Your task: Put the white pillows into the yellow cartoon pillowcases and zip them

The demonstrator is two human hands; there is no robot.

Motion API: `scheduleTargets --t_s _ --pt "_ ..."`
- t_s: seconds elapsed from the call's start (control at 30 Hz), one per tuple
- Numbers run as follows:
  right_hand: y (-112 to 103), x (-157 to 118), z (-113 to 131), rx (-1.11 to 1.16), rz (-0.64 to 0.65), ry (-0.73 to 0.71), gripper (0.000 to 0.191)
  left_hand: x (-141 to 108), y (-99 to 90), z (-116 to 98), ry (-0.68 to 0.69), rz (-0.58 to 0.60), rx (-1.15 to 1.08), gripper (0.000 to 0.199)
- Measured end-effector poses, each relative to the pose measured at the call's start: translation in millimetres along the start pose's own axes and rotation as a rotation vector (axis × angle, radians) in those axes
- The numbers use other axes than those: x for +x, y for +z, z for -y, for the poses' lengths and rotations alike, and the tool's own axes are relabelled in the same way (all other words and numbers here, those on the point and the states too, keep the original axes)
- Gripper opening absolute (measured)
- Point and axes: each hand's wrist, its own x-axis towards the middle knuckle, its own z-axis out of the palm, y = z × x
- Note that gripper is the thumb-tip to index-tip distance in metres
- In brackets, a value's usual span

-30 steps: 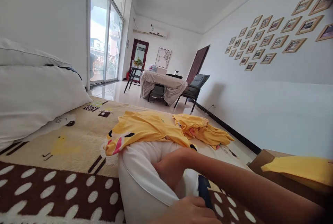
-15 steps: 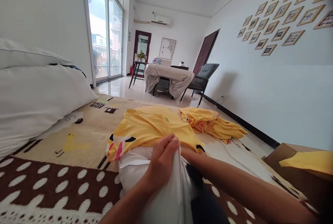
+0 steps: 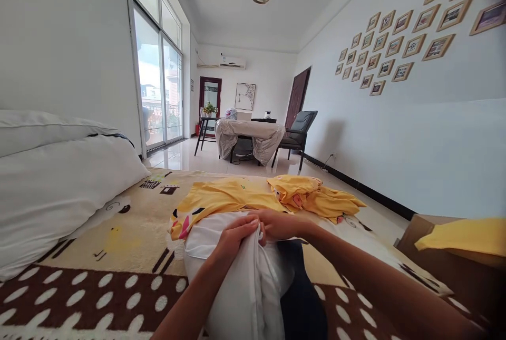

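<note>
A white pillow (image 3: 209, 224) lies in front of me, its loose edge pulled up into a fold. My left hand (image 3: 237, 232) is closed on that fold from the left side. From the right, my right hand (image 3: 276, 224) pinches the same edge, and the two hands meet at the top of it. The tips of the right fingers are partly hidden by the cloth and the left hand. Just beyond the pillow a yellow printed cloth (image 3: 225, 195) is spread out flat. To its right sits a crumpled yellow printed cloth (image 3: 300, 192).
Under everything is a beige and brown patterned blanket (image 3: 146, 219). Stacked white pillows (image 3: 71, 182) stand at the left. A cardboard box (image 3: 454, 266) with yellow cloth (image 3: 466, 237) over it is at the right. Farther off are a covered table (image 3: 253, 129) and a black chair (image 3: 296, 137).
The camera view has tilted upward. My right hand, hidden behind the left one before, now shows beside it at the pillow's edge. The left hand keeps its hold.
</note>
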Motion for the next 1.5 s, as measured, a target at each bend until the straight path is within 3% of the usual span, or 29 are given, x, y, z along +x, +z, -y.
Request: scheduleTargets --t_s 0.07,0.1,0.17,0.2,0.3,0.43,0.57,0.67,0.77,0.93,1.1,1.2,1.33,1.4,1.5 --pt "-16.5 -27.8 16.9 0.001 -0.016 0.088 0.022 6.1 1.2 -9.6 0.044 -0.022 0.014 0.032" --pt "-21.5 -44.6 28.4 -0.043 -0.119 0.097 0.023 10.4 3.3 -15.3 0.062 -0.044 0.016 0.031" --pt "-22.5 -78.6 53.0 -0.256 -0.332 -0.045 0.021 21.7 9.5 -26.3 0.084 -0.100 0.008 0.030" --pt "-18.9 -93.5 63.7 -0.394 -0.347 -0.182 0.020 28.3 13.1 -31.0 0.091 -0.131 0.003 0.030" --pt "-2.6 -121.7 78.0 -0.762 -0.256 -0.406 0.026 47.7 23.0 -39.0 0.109 -0.193 -0.002 0.033" --pt "4.1 -132.3 63.2 -0.960 -0.185 -0.365 0.032 60.9 31.3 -36.9 0.109 -0.194 0.041 0.034" --pt "8.0 -143.6 54.1 -0.909 -0.136 -0.385 0.031 65.6 32.2 -28.3 0.118 -0.202 0.126 0.035" --pt "22.2 -153.1 51.8 -0.947 -0.194 -0.383 0.007 71.9 28.4 -22.9 0.144 -0.232 0.178 0.037" --pt "34.9 -157.5 48.2 -0.864 -0.250 -0.233 0.009 80.2 24.0 -18.6 0.159 -0.249 0.240 0.038" --pt "37.1 -156.3 50.8 -0.557 -0.143 0.003 0.013 89.8 19.4 -3.2 0.184 -0.285 0.345 0.039" --pt "30.5 -156.8 61.6 -0.500 -0.071 0.152 0.022 84.3 9.8 29.3 0.199 -0.338 0.399 0.043" --pt "14.1 -154.9 60.7 -0.455 -0.088 0.120 0.022 76.1 6.9 47.9 0.174 -0.333 0.405 0.042" --pt "-19.2 -144.8 32.9 -0.425 -0.311 -0.018 0.019 61.1 16.2 57.1 0.167 -0.308 0.411 0.041" --pt "-27.4 -142.8 12.4 -0.387 -0.225 -0.056 0.029 50.7 23.3 55.1 0.173 -0.294 0.427 0.041" --pt "-19.9 -150.6 -10.6 -0.325 -0.033 -0.076 0.041 30.6 30.7 49.7 0.163 -0.271 0.461 0.042"
